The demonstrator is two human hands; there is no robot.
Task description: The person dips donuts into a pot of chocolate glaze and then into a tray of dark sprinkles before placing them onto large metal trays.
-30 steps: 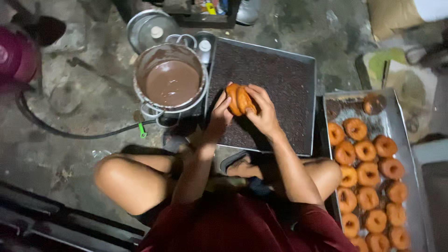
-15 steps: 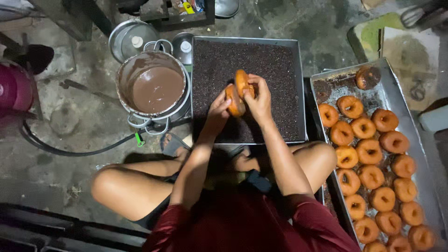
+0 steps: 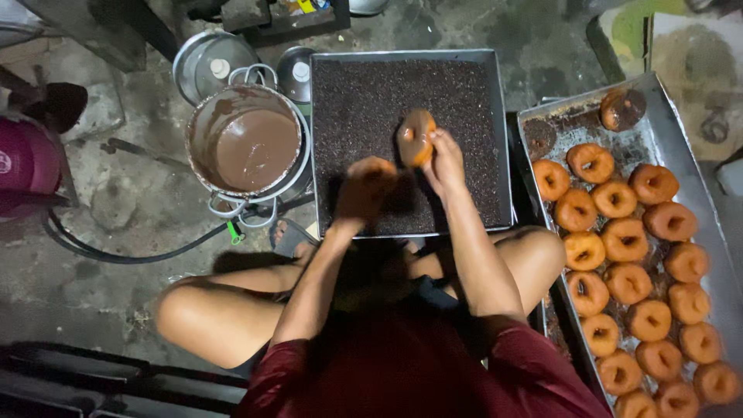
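Your right hand (image 3: 443,159) pinches a chocolate-glazed doughnut (image 3: 416,137) by its edge, fingers closed on it, above the square tray of dark sprinkles (image 3: 480,85). Your left hand (image 3: 364,190) hovers blurred just beside it over the same tray, curled around what looks like a second doughnut (image 3: 377,166), though how firmly it grips cannot be told. To coat well, keep your fingertips on the bare rim, lower the wet face flat onto the sprinkles, press lightly and lift straight up so the glaze does not smear. To your left on the floor stands the pot of melted chocolate (image 3: 255,147), with two metal lids (image 3: 203,66) behind it. To your right, the long metal tray (image 3: 665,116) carries rows of plain doughnuts (image 3: 627,240) and, at its far end, one already coated doughnut (image 3: 621,108); set finished pieces there, apart from the plain ones.
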